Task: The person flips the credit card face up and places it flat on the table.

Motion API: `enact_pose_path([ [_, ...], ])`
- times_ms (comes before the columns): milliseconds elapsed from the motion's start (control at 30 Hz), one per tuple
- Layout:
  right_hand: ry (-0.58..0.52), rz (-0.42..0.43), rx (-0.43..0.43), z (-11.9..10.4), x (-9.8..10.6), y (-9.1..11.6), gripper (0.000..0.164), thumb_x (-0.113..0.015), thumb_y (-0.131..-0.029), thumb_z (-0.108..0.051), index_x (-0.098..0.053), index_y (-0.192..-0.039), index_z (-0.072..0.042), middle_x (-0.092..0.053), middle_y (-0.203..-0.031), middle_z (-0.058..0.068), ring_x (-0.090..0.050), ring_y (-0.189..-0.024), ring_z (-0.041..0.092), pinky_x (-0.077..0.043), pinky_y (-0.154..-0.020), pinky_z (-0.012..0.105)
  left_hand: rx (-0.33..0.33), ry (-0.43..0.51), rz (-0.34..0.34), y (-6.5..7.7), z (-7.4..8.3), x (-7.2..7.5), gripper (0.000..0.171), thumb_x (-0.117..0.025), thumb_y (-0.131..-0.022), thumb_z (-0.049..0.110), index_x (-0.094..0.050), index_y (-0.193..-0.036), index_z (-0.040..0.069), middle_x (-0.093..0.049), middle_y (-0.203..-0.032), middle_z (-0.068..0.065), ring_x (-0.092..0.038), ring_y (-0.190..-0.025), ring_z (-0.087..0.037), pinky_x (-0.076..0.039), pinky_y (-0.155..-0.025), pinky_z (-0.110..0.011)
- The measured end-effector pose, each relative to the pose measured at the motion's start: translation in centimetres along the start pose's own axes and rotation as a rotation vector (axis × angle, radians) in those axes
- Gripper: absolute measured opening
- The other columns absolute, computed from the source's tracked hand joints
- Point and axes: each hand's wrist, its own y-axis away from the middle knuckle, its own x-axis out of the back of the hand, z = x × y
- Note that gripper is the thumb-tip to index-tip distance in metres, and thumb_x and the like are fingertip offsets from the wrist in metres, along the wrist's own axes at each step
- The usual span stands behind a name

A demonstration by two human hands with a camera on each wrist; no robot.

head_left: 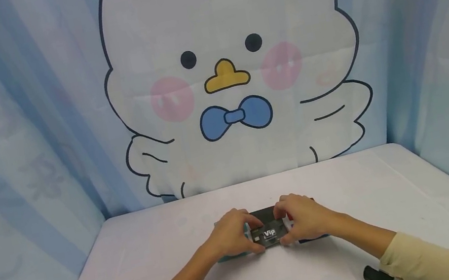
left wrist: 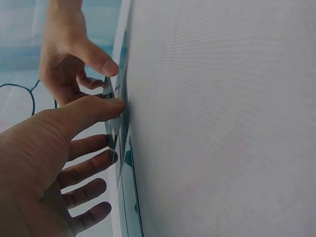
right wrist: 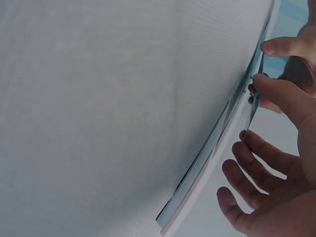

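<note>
Both hands pinch a dark, thin card (head_left: 269,234) printed with "Vip", one at each end, close over the table. My left hand (head_left: 233,232) has its thumb on the near edge and fingertips on the far side. At the other end, my right hand (head_left: 306,218) grips the same way. In the left wrist view the card (left wrist: 113,129) is seen almost edge-on, with the left hand's lower fingers spread. Behind it lies a black flat piece (head_left: 261,214). A teal card edge (head_left: 232,257) shows below the left hand, and a dark edge (head_left: 312,238) below the right, both mostly hidden.
A white-covered table (head_left: 136,255) spreads around the hands. Printed cloth walls (head_left: 245,156) with a cartoon bird stand behind it and at both sides. Black wrist-worn devices (head_left: 378,276) sit by the cream sleeves (head_left: 421,255).
</note>
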Motion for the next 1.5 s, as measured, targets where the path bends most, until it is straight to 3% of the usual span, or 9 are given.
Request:
enact_pose_path([
  [167,0.010,-0.025,-0.029,-0.06,0.11,0.00,0.043,-0.094,-0.071,-0.034,-0.073,-0.103,-0.015,-0.060,-0.089,-0.006,-0.050,-0.084,0.012,-0.042,-0.076,0.036,0.004,-0.011,-0.023,-0.34,0.12,-0.03,0.047,-0.094,-0.073,0.041,-0.081,-0.115,0.024,-0.072,-0.105,0.013,-0.055,-0.097,-0.007,-0.048,-0.088,-0.028],
  [767,-0.053,-0.113,-0.088,-0.28,0.03,-0.11,0.043,-0.093,-0.073,-0.026,-0.073,-0.107,-0.009,-0.065,-0.094,-0.002,-0.056,-0.093,0.016,-0.050,-0.085,0.042,0.020,0.005,-0.071,-0.58,0.29,-0.10,0.046,-0.094,-0.074,0.036,-0.081,-0.115,0.021,-0.070,-0.103,0.010,-0.052,-0.093,-0.008,-0.045,-0.084,-0.026],
  [1267,-0.080,-0.131,-0.110,-0.17,-0.02,-0.19,0.042,-0.093,-0.073,-0.022,-0.073,-0.107,-0.008,-0.064,-0.095,-0.001,-0.053,-0.093,0.017,-0.050,-0.085,0.041,0.037,0.024,-0.078,-0.67,0.39,-0.02,0.048,-0.096,-0.073,0.033,-0.081,-0.116,0.020,-0.072,-0.101,0.011,-0.052,-0.093,-0.008,-0.046,-0.086,-0.027],
  [1500,-0.076,-0.112,-0.069,0.27,0.38,-0.24,0.041,-0.093,-0.073,-0.022,-0.074,-0.106,-0.008,-0.066,-0.095,-0.002,-0.056,-0.090,0.017,-0.050,-0.082,0.038,0.020,0.015,-0.064,-0.79,0.37,0.08,0.048,-0.095,-0.073,0.036,-0.080,-0.117,0.020,-0.071,-0.099,0.012,-0.054,-0.092,-0.008,-0.046,-0.085,-0.027],
])
